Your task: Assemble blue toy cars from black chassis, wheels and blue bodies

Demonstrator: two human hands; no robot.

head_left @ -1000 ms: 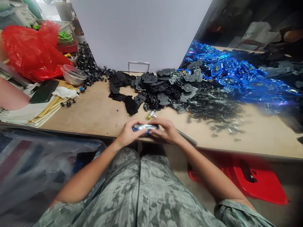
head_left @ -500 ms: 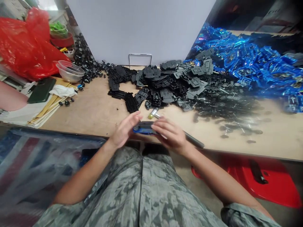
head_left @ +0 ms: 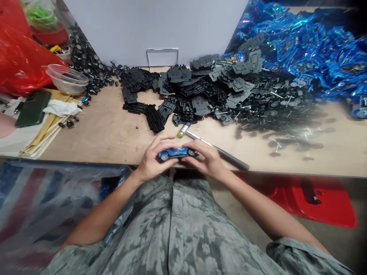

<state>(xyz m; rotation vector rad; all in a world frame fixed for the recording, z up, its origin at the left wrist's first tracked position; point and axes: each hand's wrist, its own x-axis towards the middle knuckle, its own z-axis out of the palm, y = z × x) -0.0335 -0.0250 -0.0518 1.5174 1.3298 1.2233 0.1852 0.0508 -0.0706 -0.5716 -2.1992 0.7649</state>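
**We held 1 blue toy car (head_left: 174, 154) at the table edge.**
Our left hand (head_left: 151, 160) and right hand (head_left: 205, 159) clamped its 2 ends, and its wheels looked on. Many black parts (head_left: 197, 103) and loose wheels (head_left: 275, 110) lay left on the table (head_left: 86, 141).

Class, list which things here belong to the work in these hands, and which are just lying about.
Work: blue toy car, left hand, right hand, black plastic chassis pieces, blue car bodies.
Lying about: red plastic bag, clear bowl, dark green phone.
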